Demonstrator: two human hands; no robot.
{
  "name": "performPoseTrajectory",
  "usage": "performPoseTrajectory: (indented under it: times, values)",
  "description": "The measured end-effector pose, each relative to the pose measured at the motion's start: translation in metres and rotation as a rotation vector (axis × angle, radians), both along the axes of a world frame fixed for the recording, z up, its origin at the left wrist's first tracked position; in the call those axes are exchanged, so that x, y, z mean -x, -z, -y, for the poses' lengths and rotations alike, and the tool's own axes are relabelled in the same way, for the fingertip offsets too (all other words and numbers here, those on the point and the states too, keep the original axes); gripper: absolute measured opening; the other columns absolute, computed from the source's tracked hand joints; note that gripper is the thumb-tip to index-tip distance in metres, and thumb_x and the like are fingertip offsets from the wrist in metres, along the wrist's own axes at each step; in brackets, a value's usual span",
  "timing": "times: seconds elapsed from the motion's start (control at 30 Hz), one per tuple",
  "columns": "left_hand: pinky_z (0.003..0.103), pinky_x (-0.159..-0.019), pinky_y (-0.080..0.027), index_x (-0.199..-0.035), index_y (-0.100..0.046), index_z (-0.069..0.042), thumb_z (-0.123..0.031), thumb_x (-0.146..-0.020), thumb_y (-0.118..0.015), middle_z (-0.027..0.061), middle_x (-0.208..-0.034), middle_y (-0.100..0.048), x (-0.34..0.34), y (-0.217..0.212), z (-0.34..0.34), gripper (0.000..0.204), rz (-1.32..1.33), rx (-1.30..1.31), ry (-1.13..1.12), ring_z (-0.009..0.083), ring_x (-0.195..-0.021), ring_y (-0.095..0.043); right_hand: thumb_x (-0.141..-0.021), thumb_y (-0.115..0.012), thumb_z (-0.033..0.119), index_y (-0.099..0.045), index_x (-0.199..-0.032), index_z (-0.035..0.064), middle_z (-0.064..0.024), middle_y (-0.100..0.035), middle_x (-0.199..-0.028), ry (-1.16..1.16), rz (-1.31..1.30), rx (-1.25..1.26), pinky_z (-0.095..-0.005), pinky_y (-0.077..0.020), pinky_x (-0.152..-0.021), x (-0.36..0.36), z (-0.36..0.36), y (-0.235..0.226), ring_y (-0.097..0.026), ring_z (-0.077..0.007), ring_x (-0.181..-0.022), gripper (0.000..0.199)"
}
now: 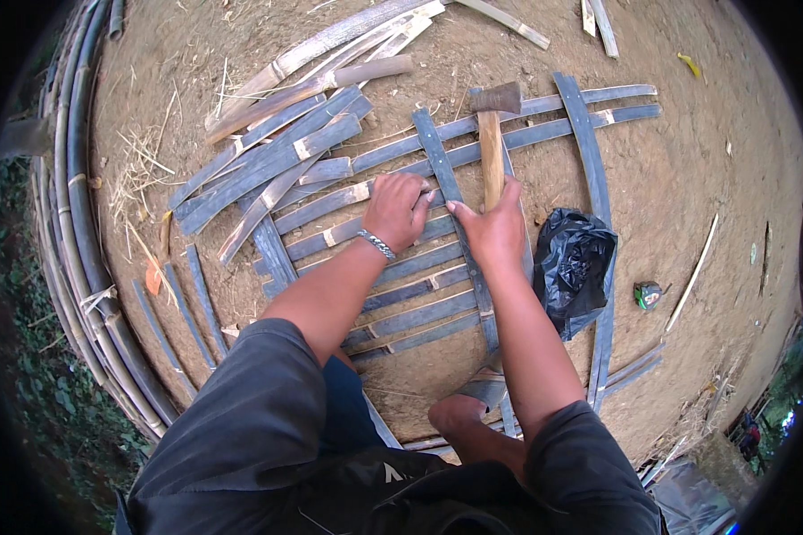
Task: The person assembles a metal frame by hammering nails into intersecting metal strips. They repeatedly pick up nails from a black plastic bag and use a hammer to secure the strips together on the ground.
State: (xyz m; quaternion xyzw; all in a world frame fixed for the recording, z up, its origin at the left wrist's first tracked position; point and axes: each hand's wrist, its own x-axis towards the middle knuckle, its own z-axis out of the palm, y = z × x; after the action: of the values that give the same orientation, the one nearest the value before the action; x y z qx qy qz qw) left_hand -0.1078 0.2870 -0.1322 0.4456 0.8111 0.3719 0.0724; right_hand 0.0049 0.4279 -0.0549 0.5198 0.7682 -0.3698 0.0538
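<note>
1. Slats of dark split bamboo (437, 281) lie side by side on the bare ground (687, 169) in the middle of the frame, crossed by a long middle crosspiece (437, 153); the even spacing looks deliberate, keeping a gap between each.
2. The left hand (395, 212), left of that crosspiece, has its fingers curled narrow at a slat; whether they pinch it or only rest there, I cannot tell. The placing suggests steadying the slat near the crossing.
3. The right hand (493, 230) lies over the lower end of the hatchet (491, 160), thumb stretched toward the crosspiece. Whether the fingers wrap the handle is hidden; the thumb may be bracing the strip.
4. The hatchet's head points to the top of the frame, its blade away from both hands, a safer way round.
5. Loose bamboo pieces (277, 169) lie heaped at upper left, probably for easy reach.
6. A black plastic bag (575, 263) sits bunched right of the right hand, beside the right crosspiece (584, 152); its contents are unclear. Farther right, a tape measure (649, 295) rests on the ground, clear of the bamboo.
</note>
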Motion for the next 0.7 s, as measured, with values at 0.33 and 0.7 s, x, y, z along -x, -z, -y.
performPoseTrajectory:
  times: [0.33,0.7]
  values:
    - [0.046,-0.087,-0.045,-0.100,-0.065,-0.007,-0.013,-0.096,-0.067,0.0127,-0.099,-0.070,0.001,-0.005,-0.002,0.008,0.163,-0.016,-0.109,0.0356,-0.096,-0.065,-0.075,-0.094,0.032,-0.021,-0.164,0.0163,-0.0245,-0.063,-0.140,-0.003,0.085,-0.038,-0.0497,-0.0500,-0.103,0.015,-0.002,0.007,-0.062,-0.0427,-0.127,0.116]
    - [0.049,-0.104,-0.046,-0.103,-0.066,-0.006,-0.011,-0.100,-0.063,0.0086,-0.102,-0.075,0.005,-0.005,-0.037,0.007,0.145,-0.184,0.016,0.0323,-0.101,-0.068,-0.078,-0.092,0.035,-0.018,-0.166,0.0218,-0.0213,-0.060,-0.144,-0.009,0.114,-0.033,-0.0506,-0.0505,-0.102,0.012,0.001,0.012,-0.062,-0.0401,-0.128,0.115]
